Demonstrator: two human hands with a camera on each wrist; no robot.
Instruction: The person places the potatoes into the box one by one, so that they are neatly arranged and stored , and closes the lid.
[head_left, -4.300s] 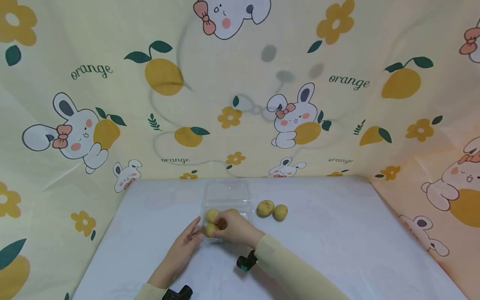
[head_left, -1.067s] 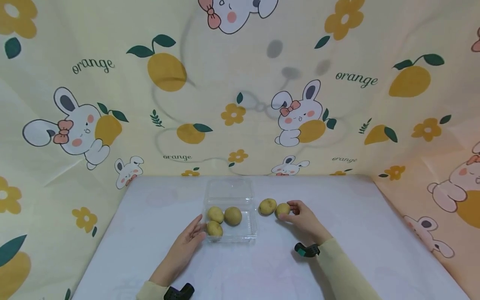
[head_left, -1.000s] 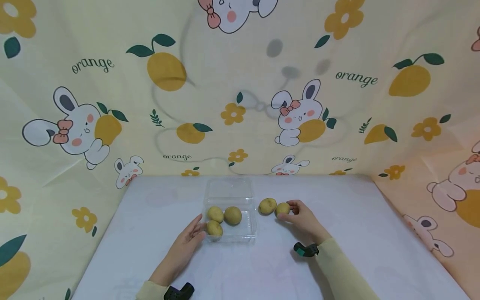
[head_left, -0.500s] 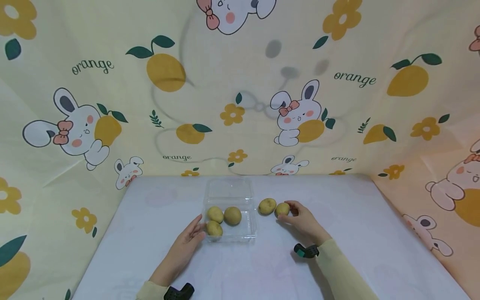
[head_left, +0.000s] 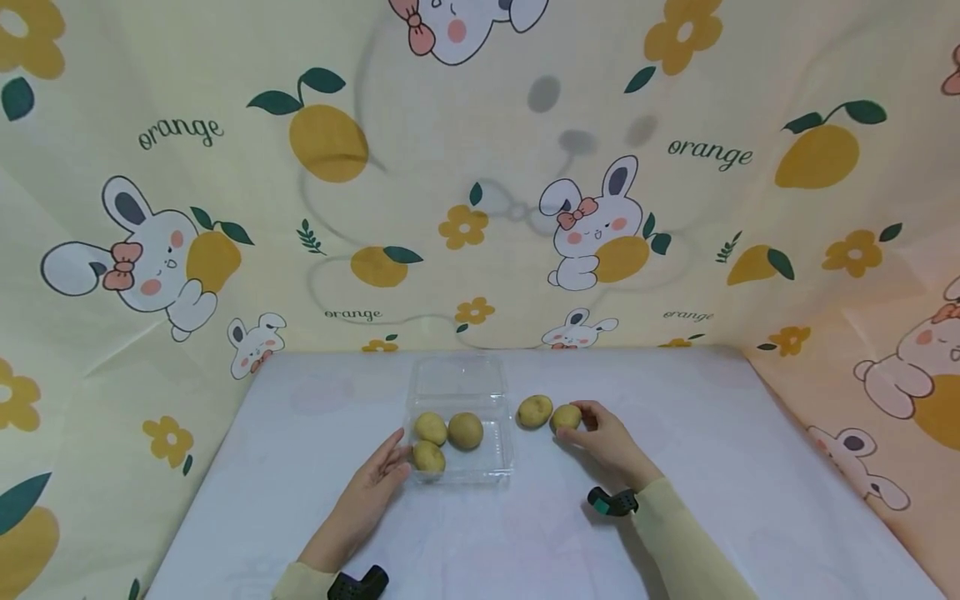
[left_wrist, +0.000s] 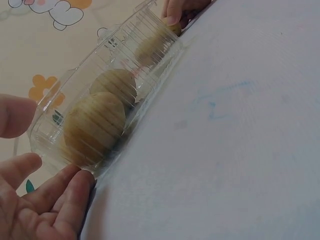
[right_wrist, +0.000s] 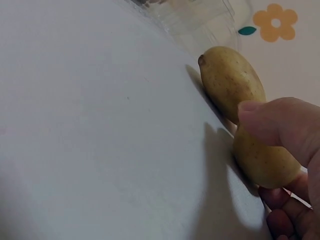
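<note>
Fingers of the bare right hand [head_left: 609, 446] pinched a small roundish yellow-brown potato [head_left: 566, 418] on the white tabletop [head_left: 652, 383] in the head view, the thumb at its near side and a finger at its far right side. The potato lay to the left of that palm, and the right hand was much the nearer of the two. A larger oval yellow-brown potato [head_left: 535, 412] lay just to its left, long axis roughly crosswise, between the pinched one and an open clear plastic hinged box [head_left: 491, 457]. Inside the box sat three pale yellow-brown potatoes [head_left: 466, 431], two along the left and one to their right. The bare left hand [head_left: 367, 487] was at the box's left side, fingers extended.

In the left wrist view, that hand's fingers were straight or only slightly bent and held nothing, the thumb well apart from them; their tips lay at the box's lower edge, though firm contact could not be told.

In the right wrist view, the thumb crossed the upper side of the small roundish yellow-brown potato, other fingers tucked beyond it; whether it touched its oval neighbour was hidden by the thumb
</note>
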